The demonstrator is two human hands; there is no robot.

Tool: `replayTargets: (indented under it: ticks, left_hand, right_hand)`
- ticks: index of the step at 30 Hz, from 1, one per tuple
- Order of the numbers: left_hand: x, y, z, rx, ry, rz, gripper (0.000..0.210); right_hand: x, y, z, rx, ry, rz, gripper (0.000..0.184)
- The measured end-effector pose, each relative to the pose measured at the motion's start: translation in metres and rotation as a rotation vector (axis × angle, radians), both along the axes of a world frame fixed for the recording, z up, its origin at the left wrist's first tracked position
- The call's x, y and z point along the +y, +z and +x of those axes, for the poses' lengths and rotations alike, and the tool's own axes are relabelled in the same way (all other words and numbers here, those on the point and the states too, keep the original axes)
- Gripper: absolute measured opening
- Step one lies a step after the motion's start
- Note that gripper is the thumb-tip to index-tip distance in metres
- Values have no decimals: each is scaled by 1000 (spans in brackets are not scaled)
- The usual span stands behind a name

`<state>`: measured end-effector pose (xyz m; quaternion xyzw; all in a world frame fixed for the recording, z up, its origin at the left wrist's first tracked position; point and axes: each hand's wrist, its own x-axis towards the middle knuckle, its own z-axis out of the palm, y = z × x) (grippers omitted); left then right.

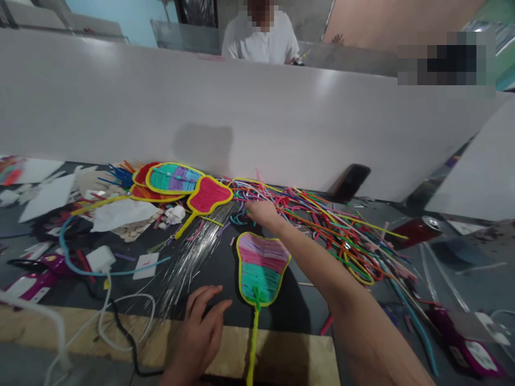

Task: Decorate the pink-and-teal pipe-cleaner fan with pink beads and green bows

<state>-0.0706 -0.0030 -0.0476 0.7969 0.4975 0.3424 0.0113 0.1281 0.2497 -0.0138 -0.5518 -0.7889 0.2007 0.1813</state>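
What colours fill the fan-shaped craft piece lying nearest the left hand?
Pink, purple and teal bands with a yellow rim, on the pipe-cleaner fan; head view.

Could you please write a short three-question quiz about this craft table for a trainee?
1. True or false: the right hand reaches into the pile of pipe cleaners.
2. The left hand rests: A) flat near the table edge, B) on the red can, C) on the phone.
3. What colour outlines the striped fan between the hands?

Key: 1 true; 2 A; 3 yellow.
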Motion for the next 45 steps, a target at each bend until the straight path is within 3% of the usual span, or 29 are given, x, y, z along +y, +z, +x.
replayTargets:
  ticks: [5, 11, 14, 18, 21, 25, 28, 31, 34, 37, 41, 45]
  left_hand:
    - [-2, 2, 3, -20, 18, 60, 31]
    - [2, 7, 2, -133, 43, 1, 21]
    - [6, 21, 13, -432, 29, -305, 18]
    - [5, 46, 48, -1064, -217, -1077, 34]
    - [1, 57, 73, -1397, -219, -1308, 37]
    - [-1, 58, 79, -1588, -134, -1267, 31]
    - [1, 57, 62, -1607, -43, -1127, 29]
    - [5, 55, 40, -1599, 68, -999, 31]
    - [6, 51, 28, -1540, 141, -1050, 31]
    - [3, 47, 31, -1467, 181, -1140, 26]
    - [-1, 44, 39, -1391, 139, -1184, 28]
    - [-3, 41, 41, -1338, 76, -1202, 36]
  right_hand:
    - [-4, 20, 39, 469, -176, 2, 27]
    - [-48, 35, 68, 878, -160, -96, 38]
    - [-90, 44, 67, 984, -146, -121, 34]
    - [-172, 50, 58, 1036, -143, 2, 18]
    - [-230, 42, 47, 965, -96, 33, 11]
    - [-269, 25, 36, 980, -133, 1, 9]
    - [-276, 15, 42, 931, -179, -76, 12]
    - [-277, 4, 59, 724, -276, -72, 26]
    - [-279, -9, 75, 486, -333, 25, 28]
    - [-282, -21, 83, 456, -314, -3, 29]
    - [-287, -27, 89, 427, -317, -108, 37]
    - [-287, -24, 91, 268, -402, 20, 41]
